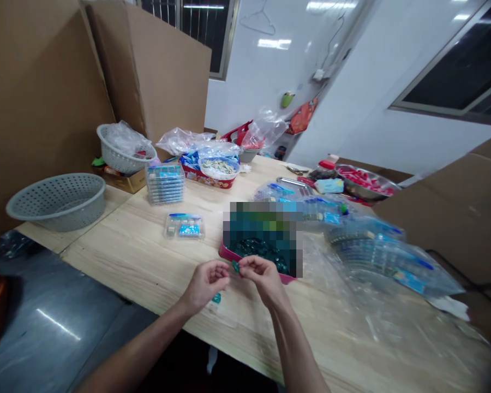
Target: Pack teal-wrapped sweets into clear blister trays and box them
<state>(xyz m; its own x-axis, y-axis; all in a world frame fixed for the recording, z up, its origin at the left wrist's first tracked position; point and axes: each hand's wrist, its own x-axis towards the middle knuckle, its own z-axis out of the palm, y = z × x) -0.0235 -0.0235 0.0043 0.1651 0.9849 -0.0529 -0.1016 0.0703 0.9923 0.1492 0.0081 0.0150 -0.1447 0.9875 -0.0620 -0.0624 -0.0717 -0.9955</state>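
Note:
My left hand (pixel 207 284) and my right hand (pixel 262 278) meet over the near part of the wooden table (pixel 147 262). Both are closed in a pinch on one small teal piece (pixel 236 266) held between their fingertips. A second small teal piece (pixel 216 298) shows just under my left hand, with a clear plastic packet lying beneath it. Right behind my hands stands a pink tray (pixel 288 278) filled with dark teal pieces; part of it is blurred out.
A small clear pack (pixel 184 226) lies left of the tray, a stack of like packs (pixel 165 184) behind it. Two grey baskets (pixel 57 201) (pixel 123 150) stand at left before cardboard sheets. Heaped clear bags (pixel 376 251) cover the right; a metal bowl (pixel 366 183) holds red pieces.

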